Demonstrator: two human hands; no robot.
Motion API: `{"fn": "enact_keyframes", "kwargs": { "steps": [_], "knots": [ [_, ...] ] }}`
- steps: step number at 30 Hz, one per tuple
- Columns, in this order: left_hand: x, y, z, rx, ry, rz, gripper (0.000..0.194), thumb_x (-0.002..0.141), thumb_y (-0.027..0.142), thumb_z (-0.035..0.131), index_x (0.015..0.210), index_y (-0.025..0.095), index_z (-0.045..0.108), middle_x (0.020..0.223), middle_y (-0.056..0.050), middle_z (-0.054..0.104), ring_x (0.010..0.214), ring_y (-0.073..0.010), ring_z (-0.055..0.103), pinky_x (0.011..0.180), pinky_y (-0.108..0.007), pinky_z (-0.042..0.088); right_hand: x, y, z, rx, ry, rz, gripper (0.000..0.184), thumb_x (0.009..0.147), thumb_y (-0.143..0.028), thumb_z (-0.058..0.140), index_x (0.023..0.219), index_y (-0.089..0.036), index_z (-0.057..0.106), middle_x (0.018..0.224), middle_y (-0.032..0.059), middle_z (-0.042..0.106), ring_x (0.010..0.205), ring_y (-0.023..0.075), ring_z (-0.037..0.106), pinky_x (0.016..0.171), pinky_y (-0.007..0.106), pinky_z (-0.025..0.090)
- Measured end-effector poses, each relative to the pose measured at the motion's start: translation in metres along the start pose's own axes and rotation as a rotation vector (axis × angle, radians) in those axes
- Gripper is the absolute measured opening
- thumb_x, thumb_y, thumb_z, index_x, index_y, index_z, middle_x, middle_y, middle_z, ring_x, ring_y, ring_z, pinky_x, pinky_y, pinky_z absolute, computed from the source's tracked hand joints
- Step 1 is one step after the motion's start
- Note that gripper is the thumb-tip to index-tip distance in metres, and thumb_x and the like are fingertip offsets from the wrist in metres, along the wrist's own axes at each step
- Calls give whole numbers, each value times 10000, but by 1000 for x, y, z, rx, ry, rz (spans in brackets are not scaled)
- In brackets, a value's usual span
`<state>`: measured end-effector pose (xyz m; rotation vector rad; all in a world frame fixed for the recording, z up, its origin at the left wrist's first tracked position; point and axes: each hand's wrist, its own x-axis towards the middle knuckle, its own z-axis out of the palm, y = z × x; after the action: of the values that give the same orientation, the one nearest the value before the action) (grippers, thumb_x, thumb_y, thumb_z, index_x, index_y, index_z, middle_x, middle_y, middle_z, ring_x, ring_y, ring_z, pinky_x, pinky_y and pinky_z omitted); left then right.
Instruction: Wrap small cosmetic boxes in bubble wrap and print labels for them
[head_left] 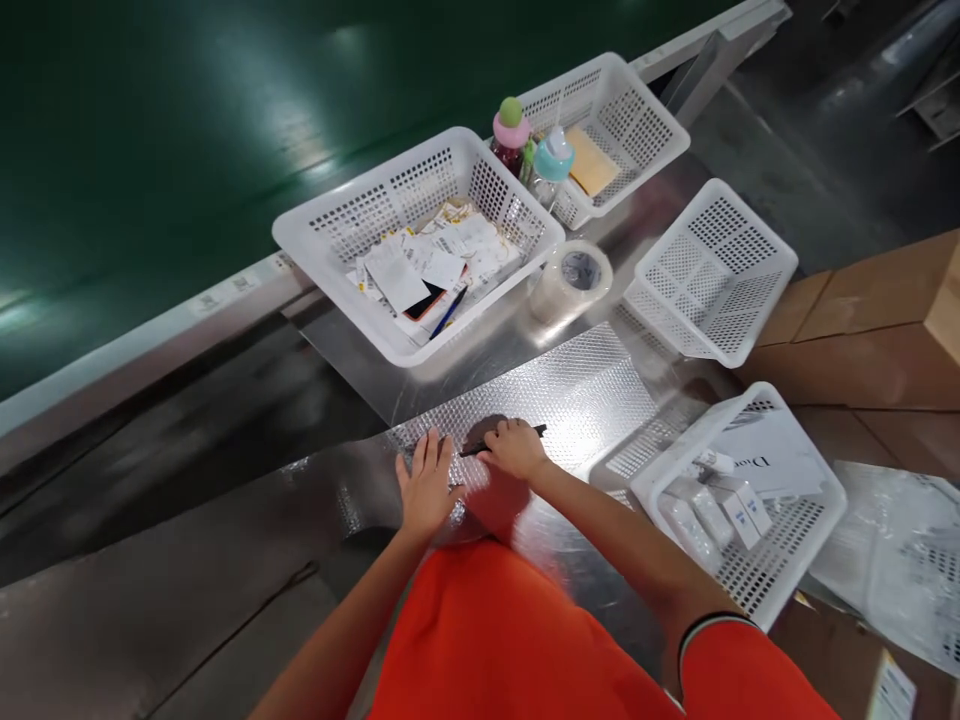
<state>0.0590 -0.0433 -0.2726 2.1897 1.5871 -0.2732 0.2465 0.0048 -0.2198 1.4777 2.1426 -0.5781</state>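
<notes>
A sheet of clear bubble wrap [592, 385] lies over the shiny metal tabletop. My left hand [427, 487] presses on its near left part, fingers spread, with nothing held. Just to the right, my right hand [514, 449] is closed around a slim black utility knife [474, 450]. One end of the knife points left toward my left hand, and the other sticks out past my fingers on the right. The grip hides its middle, and the blade is too small to make out.
Beyond the wrap sit a tape roll [574, 280] and a white basket [360, 215] of paper slips. Two bottles [551, 165] stand by another basket [637, 130]. To the right are a basket [712, 270], a basket of small boxes [795, 540] and cartons [862, 340]. A green conveyor [150, 150] runs behind.
</notes>
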Motion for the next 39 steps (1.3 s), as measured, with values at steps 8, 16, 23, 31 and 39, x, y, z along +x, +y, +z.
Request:
{"fn": "enact_keyframes", "kwargs": {
  "steps": [8, 16, 23, 31, 39],
  "knots": [
    [0, 2, 0, 11, -18, -21, 711, 886, 335, 548, 1544, 195, 317, 1653, -146, 195, 1518, -331, 193, 1169, -671, 190, -1, 35, 2, -13, -8, 34, 495, 975, -560, 436, 1161, -173, 683, 1138, 162, 688, 1066, 287, 630, 874, 369, 459],
    [1, 1, 2, -9, -58, -40, 752, 880, 356, 548, 1555, 160, 280, 1660, -139, 154, 1525, -334, 165, 1167, -671, 206, -23, 129, -6, -42, -35, 223, 493, 979, -569, 414, 1169, -209, 691, 1147, 160, 695, 1059, 302, 635, 841, 364, 440],
    [2, 4, -2, 8, -84, -60, 772, 864, 333, 573, 1557, 156, 280, 1664, -139, 134, 1527, -335, 156, 1179, -642, 204, -52, 224, -15, -113, -49, 525, 497, 987, -535, 437, 1188, -147, 674, 1150, 211, 675, 1082, 325, 601, 854, 385, 409],
    [2, 7, -3, 35, -88, -59, 741, 881, 360, 539, 1547, 136, 304, 1663, -157, 144, 1521, -349, 171, 1171, -637, 229, -79, 226, -18, -70, 132, 744, 537, 1015, -494, 365, 1181, -60, 635, 1135, 262, 646, 1083, 354, 599, 858, 427, 430],
    [1, 11, -6, 108, -29, -19, 743, 859, 350, 585, 1517, 95, 354, 1644, -200, 209, 1484, -376, 247, 1144, -618, 294, -107, 202, 5, 332, 131, 1102, 590, 1020, -520, 257, 1207, -97, 623, 1111, 237, 686, 1023, 344, 664, 806, 413, 491]
  ]
}}
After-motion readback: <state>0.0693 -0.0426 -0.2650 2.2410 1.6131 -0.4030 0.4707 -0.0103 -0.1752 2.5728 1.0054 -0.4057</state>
